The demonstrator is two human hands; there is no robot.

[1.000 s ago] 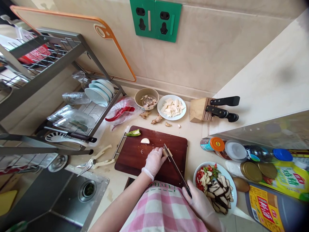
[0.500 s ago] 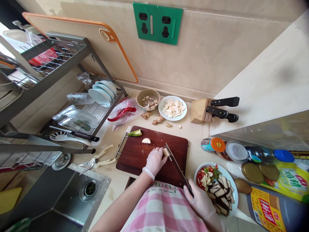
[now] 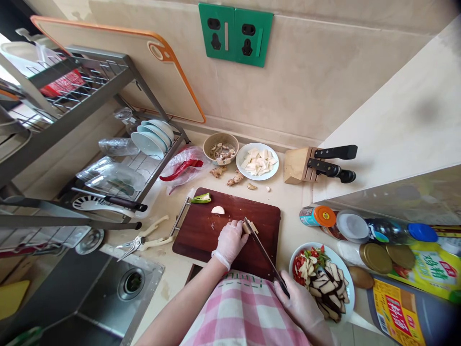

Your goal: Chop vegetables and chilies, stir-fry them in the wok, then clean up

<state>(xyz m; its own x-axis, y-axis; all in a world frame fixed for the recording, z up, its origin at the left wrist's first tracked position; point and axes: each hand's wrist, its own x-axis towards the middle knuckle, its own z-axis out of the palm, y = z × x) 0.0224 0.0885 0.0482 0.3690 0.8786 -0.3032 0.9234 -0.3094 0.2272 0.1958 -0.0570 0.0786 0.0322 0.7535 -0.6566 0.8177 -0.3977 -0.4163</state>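
My left hand [image 3: 230,242], in a clear glove, presses its bent fingers on a pale vegetable piece [image 3: 246,228] on the dark brown cutting board [image 3: 201,233]. The fingers hide most of that piece. My gloved right hand [image 3: 298,300] is wrapped round the black handle of a kitchen knife [image 3: 264,252]. Its blade slants across the board, the tip end against the piece, close by my left fingertips. Pale slices [image 3: 254,226] show just right of the blade. Further left on the board lie a white half-round piece [image 3: 218,210] and a green pepper piece [image 3: 200,198].
A plate of chopped vegetables [image 3: 294,247] stands right of the board, beside jars and bottles [image 3: 376,257]. Behind are a plate of white slices [image 3: 275,166], a basket of garlic [image 3: 220,161] and a knife block [image 3: 297,166]. Kitchen shears [image 3: 139,242], sink [image 3: 104,307] and dish rack [image 3: 154,190] are left.
The knife tip has shifted slightly left and down against the piece, and pale slices now show to its right. My left hand has stayed in nearly the same place.
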